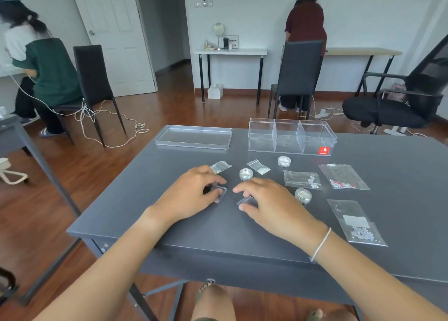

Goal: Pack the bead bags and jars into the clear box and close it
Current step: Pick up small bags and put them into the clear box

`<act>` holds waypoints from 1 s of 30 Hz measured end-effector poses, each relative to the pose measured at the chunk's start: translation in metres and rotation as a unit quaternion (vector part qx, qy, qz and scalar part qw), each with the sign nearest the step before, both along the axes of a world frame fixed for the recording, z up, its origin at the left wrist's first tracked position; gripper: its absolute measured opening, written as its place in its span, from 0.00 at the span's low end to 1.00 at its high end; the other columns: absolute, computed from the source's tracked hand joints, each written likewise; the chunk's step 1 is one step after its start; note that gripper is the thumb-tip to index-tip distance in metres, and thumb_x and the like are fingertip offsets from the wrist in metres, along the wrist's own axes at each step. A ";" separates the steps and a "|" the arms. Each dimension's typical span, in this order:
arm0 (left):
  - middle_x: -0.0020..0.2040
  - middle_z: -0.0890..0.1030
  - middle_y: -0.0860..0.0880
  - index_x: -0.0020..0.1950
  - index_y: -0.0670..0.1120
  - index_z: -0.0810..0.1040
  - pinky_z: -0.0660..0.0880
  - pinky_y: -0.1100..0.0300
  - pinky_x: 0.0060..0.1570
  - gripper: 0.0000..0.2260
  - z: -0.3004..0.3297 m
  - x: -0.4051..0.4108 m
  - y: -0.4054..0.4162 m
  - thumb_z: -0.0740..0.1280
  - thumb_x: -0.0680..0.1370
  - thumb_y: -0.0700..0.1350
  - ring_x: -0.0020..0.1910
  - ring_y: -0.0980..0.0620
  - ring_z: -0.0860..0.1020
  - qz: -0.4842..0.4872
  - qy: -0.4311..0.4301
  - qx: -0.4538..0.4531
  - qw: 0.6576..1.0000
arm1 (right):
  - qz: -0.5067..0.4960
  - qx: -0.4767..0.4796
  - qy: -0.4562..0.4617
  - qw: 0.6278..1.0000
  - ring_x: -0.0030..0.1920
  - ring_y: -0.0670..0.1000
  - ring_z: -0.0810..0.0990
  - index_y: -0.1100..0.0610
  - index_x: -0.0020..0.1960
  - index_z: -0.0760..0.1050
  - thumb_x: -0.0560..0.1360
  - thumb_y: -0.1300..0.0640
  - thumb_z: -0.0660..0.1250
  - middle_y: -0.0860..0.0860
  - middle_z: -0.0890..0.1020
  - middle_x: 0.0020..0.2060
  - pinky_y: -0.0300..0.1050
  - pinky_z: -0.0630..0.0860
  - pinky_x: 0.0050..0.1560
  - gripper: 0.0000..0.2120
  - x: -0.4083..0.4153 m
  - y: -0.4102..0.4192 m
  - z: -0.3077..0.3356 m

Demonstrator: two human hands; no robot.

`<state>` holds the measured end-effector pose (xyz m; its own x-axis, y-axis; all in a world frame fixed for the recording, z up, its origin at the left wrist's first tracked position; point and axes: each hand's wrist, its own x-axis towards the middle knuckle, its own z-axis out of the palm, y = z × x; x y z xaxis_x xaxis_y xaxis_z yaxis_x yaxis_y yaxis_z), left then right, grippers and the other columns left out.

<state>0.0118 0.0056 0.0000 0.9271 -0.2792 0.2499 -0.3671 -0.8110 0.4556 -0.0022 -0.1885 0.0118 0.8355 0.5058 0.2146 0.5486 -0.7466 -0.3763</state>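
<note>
Pinching a small clear bag [219, 192] between thumb and curled fingers, the left hand [194, 192] sits low over the grey tabletop [218, 231]. The right hand [264, 199] is arched over a second small bag [246, 201], fingertips down on it; whether it has a true grip yet I cannot tell. Both bags look thin and slippery, so a firm pinch at an edge, not the middle, should lift them cleanly without spilling beads.

Just beyond the hands stand a small round jar [246, 174] and two more little bags [220, 167] [259, 166]. Further right lie another jar [284, 161], a third jar [303, 195] beside the right hand, and three larger bags [302, 179] [343, 176] [356, 223].

At the far edge waits the clear box [292, 136], open, with three compartments, none filled yet; its lid [193, 136] lies apart to the left. Flat bags would best go in first, laid down, leaving a compartment for the jars so the lid seats flush.
</note>
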 end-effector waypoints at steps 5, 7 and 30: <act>0.43 0.74 0.53 0.38 0.51 0.80 0.68 0.67 0.43 0.09 0.004 0.000 -0.002 0.63 0.74 0.40 0.38 0.58 0.73 0.006 0.019 -0.011 1.000 | 0.003 0.021 0.042 0.999 0.60 0.51 0.70 0.48 0.63 0.69 0.75 0.60 0.61 0.48 0.74 0.59 0.48 0.67 0.60 0.17 -0.003 -0.001 0.000; 0.43 0.74 0.52 0.33 0.54 0.78 0.68 0.67 0.43 0.12 0.006 -0.001 -0.003 0.63 0.73 0.40 0.37 0.58 0.73 0.007 0.023 -0.013 1.000 | 0.000 0.041 0.069 0.997 0.57 0.50 0.70 0.47 0.63 0.69 0.75 0.63 0.61 0.48 0.71 0.61 0.45 0.67 0.58 0.20 -0.003 -0.001 0.001; 0.41 0.75 0.54 0.43 0.51 0.81 0.70 0.70 0.40 0.07 0.006 0.004 -0.009 0.66 0.73 0.41 0.38 0.57 0.76 -0.002 -0.020 -0.080 0.997 | -0.007 0.012 0.052 0.999 0.52 0.51 0.73 0.55 0.50 0.76 0.75 0.63 0.59 0.52 0.75 0.51 0.46 0.71 0.51 0.09 -0.005 0.003 -0.001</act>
